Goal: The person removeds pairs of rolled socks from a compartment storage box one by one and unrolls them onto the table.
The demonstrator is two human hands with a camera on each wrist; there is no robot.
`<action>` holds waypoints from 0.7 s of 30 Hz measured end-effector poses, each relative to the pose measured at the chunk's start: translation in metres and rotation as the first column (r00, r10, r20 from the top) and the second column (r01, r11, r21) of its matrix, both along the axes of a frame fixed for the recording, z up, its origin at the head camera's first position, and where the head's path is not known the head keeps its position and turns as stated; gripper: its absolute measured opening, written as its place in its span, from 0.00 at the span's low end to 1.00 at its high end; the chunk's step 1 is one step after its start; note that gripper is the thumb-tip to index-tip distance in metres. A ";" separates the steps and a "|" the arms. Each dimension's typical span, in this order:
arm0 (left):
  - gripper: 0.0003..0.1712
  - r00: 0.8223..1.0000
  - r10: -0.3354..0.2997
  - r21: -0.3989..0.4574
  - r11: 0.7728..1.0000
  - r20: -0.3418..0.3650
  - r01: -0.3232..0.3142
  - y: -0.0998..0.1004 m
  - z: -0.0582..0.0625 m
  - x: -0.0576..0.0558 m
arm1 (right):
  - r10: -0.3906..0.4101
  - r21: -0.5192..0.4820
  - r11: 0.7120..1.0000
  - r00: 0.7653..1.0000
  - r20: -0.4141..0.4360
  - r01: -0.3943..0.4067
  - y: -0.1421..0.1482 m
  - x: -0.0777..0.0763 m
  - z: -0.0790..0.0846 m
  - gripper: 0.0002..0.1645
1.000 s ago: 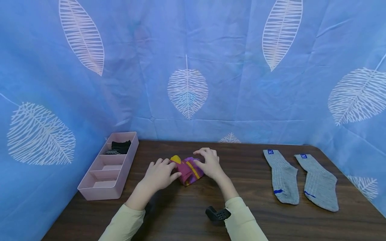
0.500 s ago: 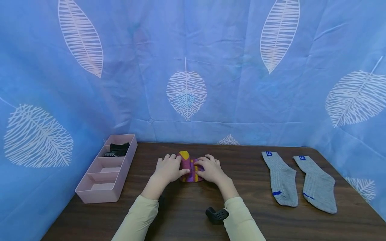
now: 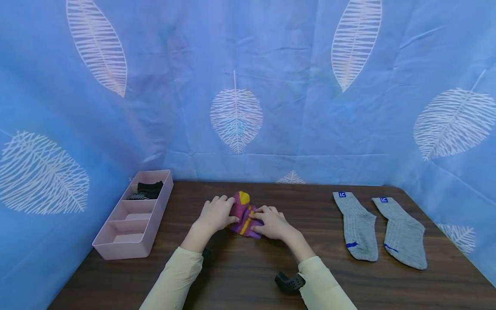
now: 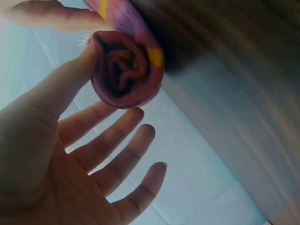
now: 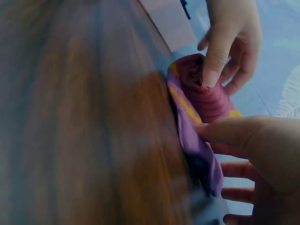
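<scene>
A partly rolled sock [image 3: 238,210], maroon and purple with yellow patches, lies on the table between my two hands. My left hand [image 3: 215,214] grips the rolled end, thumb on the near side and fingers on the far side. In the left wrist view, the spiral end of the sock roll [image 4: 126,70] faces the camera. My right hand [image 3: 273,223] pinches the flat purple part, its thumb lying beside the roll. The right wrist view shows that flat tail of the sock [image 5: 199,150] hanging past the right fingers, with the left hand [image 5: 234,42] above on the roll.
At the left stands a pink divided box [image 3: 145,239] with folded black socks [image 3: 150,190] in its back compartment. Two grey socks [image 3: 358,232] with blue marks lie flat, side by side, at the right of the dark wooden table [image 3: 310,258]. A blue leaf-patterned cloth [image 3: 294,112] hangs behind.
Both hands have come closer around the sock and now hold it. The sock has turned, its yellow patch shifting right and its purple end swinging toward the near right.
</scene>
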State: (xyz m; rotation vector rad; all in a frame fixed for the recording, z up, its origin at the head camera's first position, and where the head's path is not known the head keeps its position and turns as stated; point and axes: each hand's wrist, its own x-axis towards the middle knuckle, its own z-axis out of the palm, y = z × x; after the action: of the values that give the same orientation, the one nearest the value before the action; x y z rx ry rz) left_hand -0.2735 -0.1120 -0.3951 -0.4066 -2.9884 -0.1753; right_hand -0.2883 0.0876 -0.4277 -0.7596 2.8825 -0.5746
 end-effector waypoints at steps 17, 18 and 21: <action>0.23 0.961 -0.268 0.014 0.963 -0.068 0.270 0.013 -0.005 0.002 | 0.255 0.302 0.934 0.949 -0.186 -0.192 0.018 0.059 0.009 0.33; 0.22 0.959 -0.275 0.008 0.961 -0.064 0.276 0.015 -0.006 0.002 | 0.272 0.305 0.928 0.947 -0.170 -0.212 0.019 0.062 0.010 0.34; 0.22 0.960 -0.280 0.019 0.960 -0.016 0.281 0.019 -0.006 0.003 | 0.308 0.280 0.921 0.947 -0.092 -0.272 0.025 0.070 0.012 0.37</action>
State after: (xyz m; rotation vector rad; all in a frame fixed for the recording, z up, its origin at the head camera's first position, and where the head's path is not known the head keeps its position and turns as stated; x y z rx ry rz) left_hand -0.2706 -0.0935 -0.4009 -0.8258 -2.8989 -0.2276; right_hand -0.2179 0.1122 -0.4157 -1.1898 2.7985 -0.1040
